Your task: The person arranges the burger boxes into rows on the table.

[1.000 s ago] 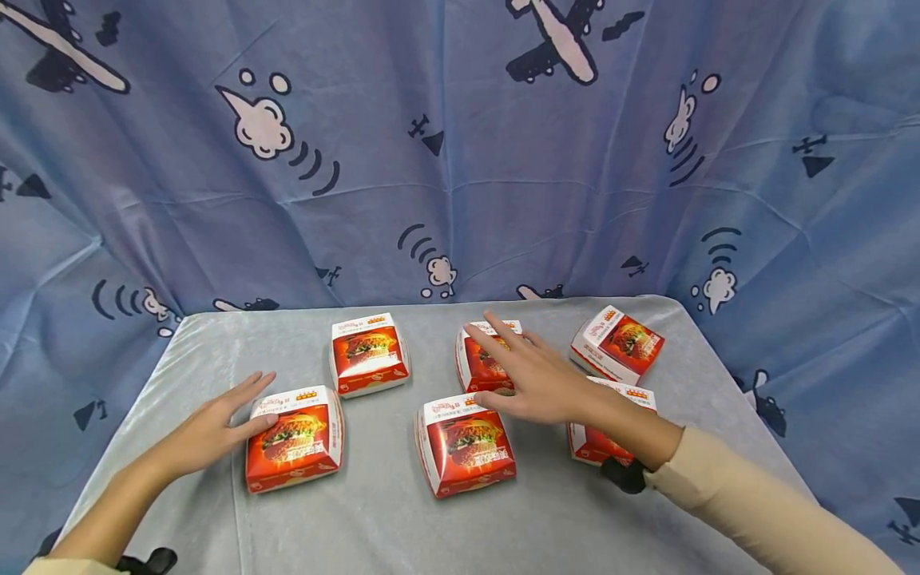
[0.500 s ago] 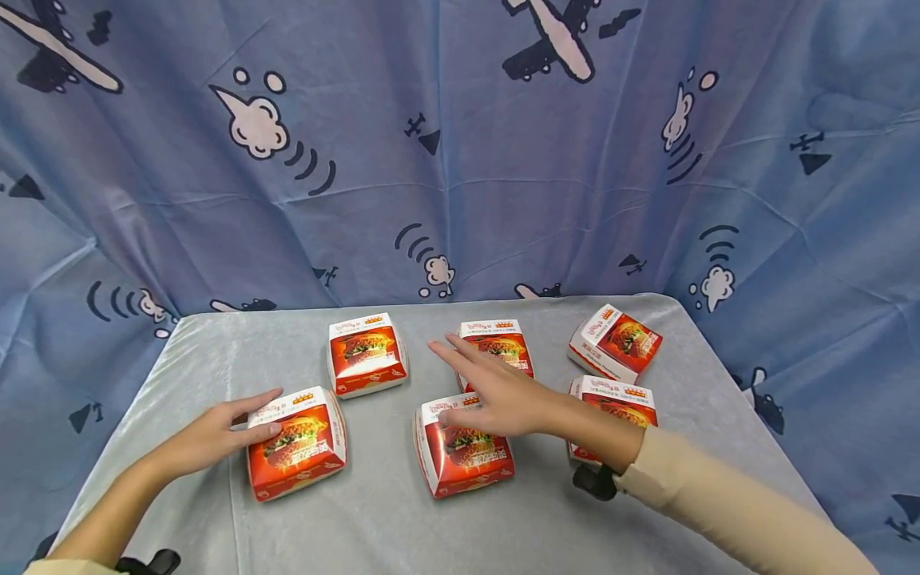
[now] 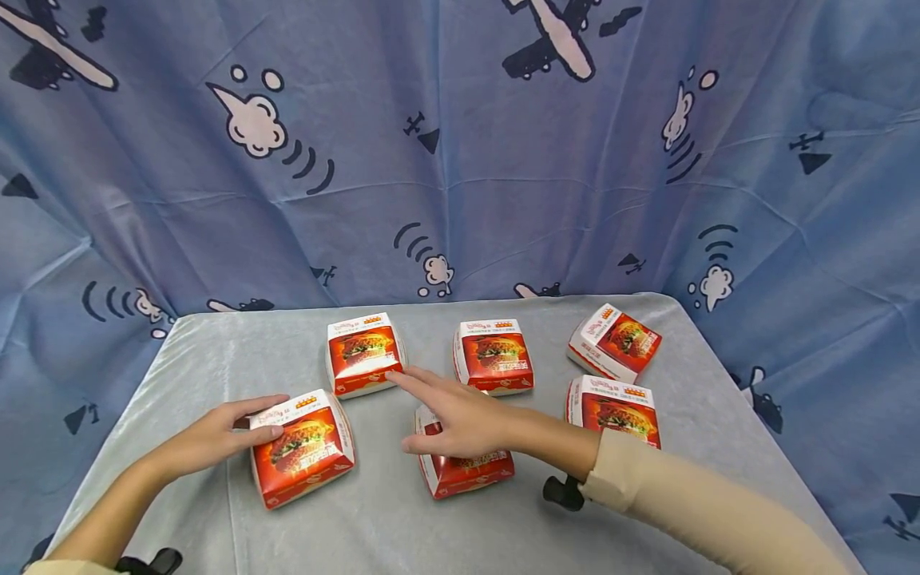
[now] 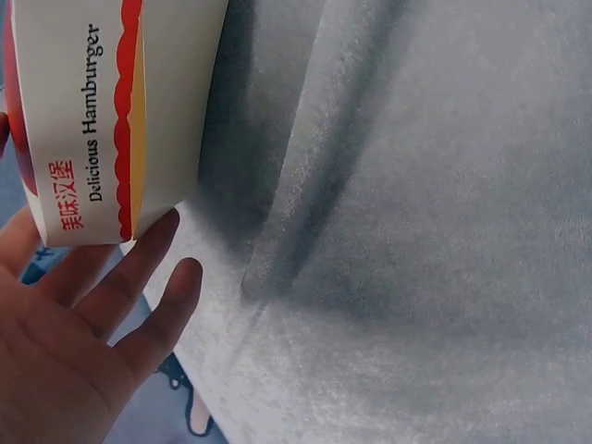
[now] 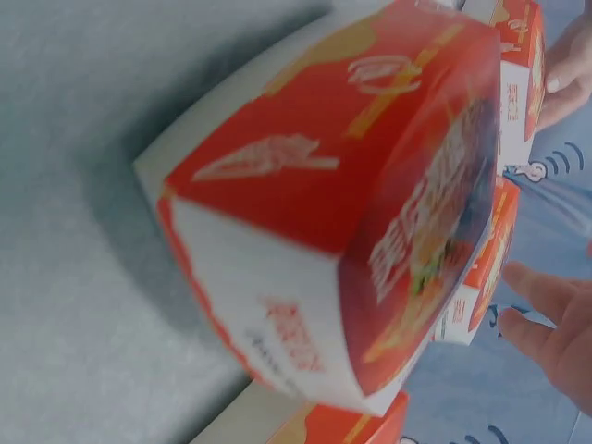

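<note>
My left hand (image 3: 204, 443) holds the left edge of the front-left hamburger box (image 3: 305, 451), thumb on its lid. In the left wrist view this hand's fingers reach against the lower end of the box's white side (image 4: 171, 111). My right hand (image 3: 467, 415) stretches leftward over the front-middle hamburger box (image 3: 467, 477), hiding much of its lid. The right hand's fingers are spread, with nothing between them. One fingertip overlaps the front corner of the back-left hamburger box (image 3: 365, 349) in the head view. Each box is red and white with a burger picture.
A further hamburger box (image 3: 496, 355) sits at the back middle. Two more stand on the right, one turned askew (image 3: 616, 342) and one nearer (image 3: 614, 407), partly behind my right forearm. A grey cloth covers the table (image 3: 345, 531); a blue patterned curtain (image 3: 446, 160) hangs behind.
My right hand has moved left, from over the back-middle box to above the front-middle one. The box at my left hand has turned slightly and shifted a little right and nearer.
</note>
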`<control>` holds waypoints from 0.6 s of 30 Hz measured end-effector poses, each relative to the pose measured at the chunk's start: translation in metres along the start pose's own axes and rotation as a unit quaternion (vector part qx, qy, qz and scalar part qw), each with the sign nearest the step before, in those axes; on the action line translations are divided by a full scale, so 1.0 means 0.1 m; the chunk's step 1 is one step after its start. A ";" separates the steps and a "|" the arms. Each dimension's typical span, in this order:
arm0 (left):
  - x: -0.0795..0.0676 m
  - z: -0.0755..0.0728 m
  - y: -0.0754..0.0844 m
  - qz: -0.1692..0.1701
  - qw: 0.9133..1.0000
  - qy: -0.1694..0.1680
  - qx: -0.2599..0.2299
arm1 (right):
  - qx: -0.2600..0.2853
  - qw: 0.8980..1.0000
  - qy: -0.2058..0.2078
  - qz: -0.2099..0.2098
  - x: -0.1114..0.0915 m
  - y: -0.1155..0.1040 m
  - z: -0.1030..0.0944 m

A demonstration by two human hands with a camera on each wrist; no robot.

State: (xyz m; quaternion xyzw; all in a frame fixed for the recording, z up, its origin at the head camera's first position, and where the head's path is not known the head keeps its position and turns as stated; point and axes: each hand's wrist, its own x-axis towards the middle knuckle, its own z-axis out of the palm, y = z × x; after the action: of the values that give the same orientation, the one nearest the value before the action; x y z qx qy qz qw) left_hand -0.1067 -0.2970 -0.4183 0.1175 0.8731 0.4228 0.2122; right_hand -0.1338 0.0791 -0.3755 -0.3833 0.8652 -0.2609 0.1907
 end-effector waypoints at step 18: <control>0.02 0.04 0.02 -0.010 1.000 -0.028 0.003 | 0.017 0.998 -0.028 -0.061 0.24 -0.15 0.13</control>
State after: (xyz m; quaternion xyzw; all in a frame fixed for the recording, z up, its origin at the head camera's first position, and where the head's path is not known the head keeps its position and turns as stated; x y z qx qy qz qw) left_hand -0.1070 -0.2922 -0.4198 0.1210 0.8691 0.4147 0.2410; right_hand -0.1340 0.0478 -0.3797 -0.4388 0.8304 -0.2757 0.2046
